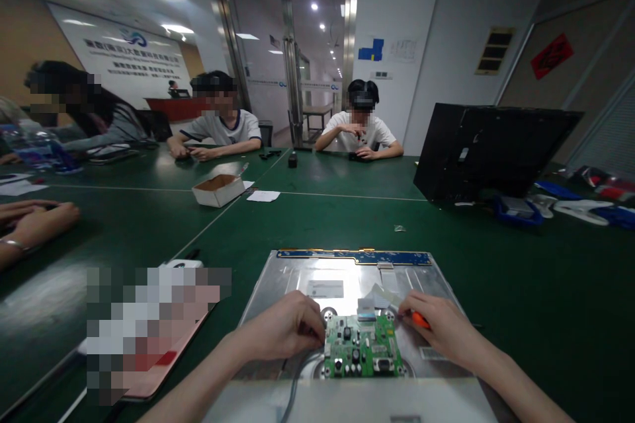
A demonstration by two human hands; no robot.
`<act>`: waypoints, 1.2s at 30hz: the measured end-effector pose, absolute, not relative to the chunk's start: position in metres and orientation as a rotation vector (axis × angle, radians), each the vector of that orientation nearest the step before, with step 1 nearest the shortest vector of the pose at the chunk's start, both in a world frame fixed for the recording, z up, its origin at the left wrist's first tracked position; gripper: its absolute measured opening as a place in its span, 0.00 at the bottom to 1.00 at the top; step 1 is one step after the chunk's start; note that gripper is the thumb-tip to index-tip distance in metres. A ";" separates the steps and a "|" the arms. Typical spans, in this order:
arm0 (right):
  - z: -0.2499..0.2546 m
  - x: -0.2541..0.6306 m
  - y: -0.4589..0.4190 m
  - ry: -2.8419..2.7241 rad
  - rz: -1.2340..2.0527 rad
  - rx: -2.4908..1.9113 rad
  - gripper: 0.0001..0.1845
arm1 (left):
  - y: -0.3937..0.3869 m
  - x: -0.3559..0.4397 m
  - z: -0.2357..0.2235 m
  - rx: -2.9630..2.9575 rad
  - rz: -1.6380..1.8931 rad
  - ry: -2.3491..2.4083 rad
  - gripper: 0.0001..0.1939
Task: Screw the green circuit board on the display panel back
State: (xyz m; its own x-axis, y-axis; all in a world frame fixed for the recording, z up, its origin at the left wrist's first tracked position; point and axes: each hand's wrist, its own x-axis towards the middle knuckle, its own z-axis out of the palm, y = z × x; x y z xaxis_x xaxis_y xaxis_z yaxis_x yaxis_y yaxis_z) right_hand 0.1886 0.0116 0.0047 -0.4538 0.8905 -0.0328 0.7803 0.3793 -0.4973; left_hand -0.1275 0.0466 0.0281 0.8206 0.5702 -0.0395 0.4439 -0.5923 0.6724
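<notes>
A green circuit board (364, 347) lies on the back of a silver display panel (268, 291). My left hand (290, 324) is closed at the board's left edge, fingertips curled beside a grey cable (294, 386); what they pinch is hidden. In my right hand (441, 324) is an orange-handled screwdriver (421, 320), gripped by the fingers at the board's upper right corner. Its tip is too small to make out. Near that corner a pale strip of film (384, 296) sticks up above the board. A blue circuit strip (347, 256) runs along the panel's far edge.
A pinkish phone-like slab (171, 350), partly blurred, lies left of the panel. Further off are a white open box (218, 192), papers (263, 196) and a large black monitor casing (491, 152). Several people sit round the green table; another person's hands (42, 221) rest at left.
</notes>
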 end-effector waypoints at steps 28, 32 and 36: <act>0.005 0.190 0.011 -2.386 0.668 -1.449 0.11 | 0.045 -0.129 0.033 2.297 0.145 0.778 0.08; 0.004 0.190 0.011 -2.395 0.630 -1.453 0.11 | 0.044 -0.132 0.034 2.319 0.118 0.816 0.06; 0.001 0.190 0.011 -2.384 0.589 -1.429 0.10 | 0.050 -0.136 0.030 2.315 0.289 0.968 0.06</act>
State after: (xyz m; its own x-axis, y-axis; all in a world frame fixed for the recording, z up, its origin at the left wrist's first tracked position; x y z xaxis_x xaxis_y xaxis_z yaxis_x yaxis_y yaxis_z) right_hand 0.1896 0.0114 0.0014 -0.4604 0.8866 0.0447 0.7637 0.4213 -0.4891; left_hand -0.1364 0.0498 0.0302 0.7093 0.7042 -0.0308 0.5720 -0.5494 0.6091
